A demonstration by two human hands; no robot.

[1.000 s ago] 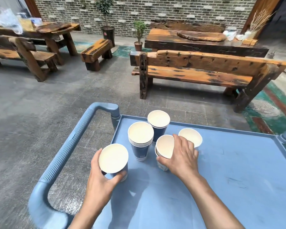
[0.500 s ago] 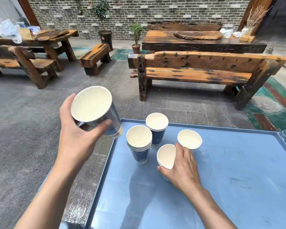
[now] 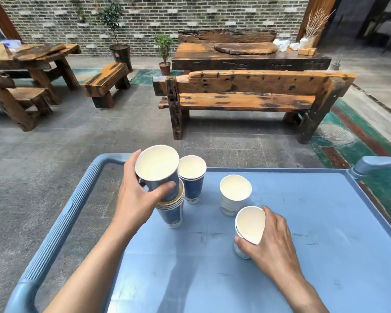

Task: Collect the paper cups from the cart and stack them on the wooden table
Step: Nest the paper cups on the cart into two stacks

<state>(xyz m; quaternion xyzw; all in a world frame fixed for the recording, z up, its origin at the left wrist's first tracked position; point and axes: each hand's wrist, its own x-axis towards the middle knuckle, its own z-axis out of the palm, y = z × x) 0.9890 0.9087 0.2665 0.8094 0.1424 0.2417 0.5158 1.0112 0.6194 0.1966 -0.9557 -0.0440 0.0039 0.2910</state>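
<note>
On the blue cart (image 3: 303,256) my left hand (image 3: 138,199) grips a blue paper cup (image 3: 158,168), tilted, its base entering the top of a stack of several blue cups (image 3: 173,213). Just behind stands another blue cup (image 3: 192,179), seemingly two nested. A white paper cup (image 3: 234,193) stands alone right of them. My right hand (image 3: 271,247) is closed around a tilted paper cup (image 3: 250,227) at the cart's middle. The wooden table (image 3: 246,57) stands far off behind a bench.
A heavy wooden bench (image 3: 246,96) stands between the cart and the table. The cart's ribbed handle (image 3: 61,224) runs along the left, another handle (image 3: 375,164) at the far right. More wooden benches (image 3: 106,80) and potted plants (image 3: 164,53) lie at the left and back.
My left hand swung its cup from out over the floor back right, down onto the stack. My right hand tilted its cup and drew it nearer; the view shifted left.
</note>
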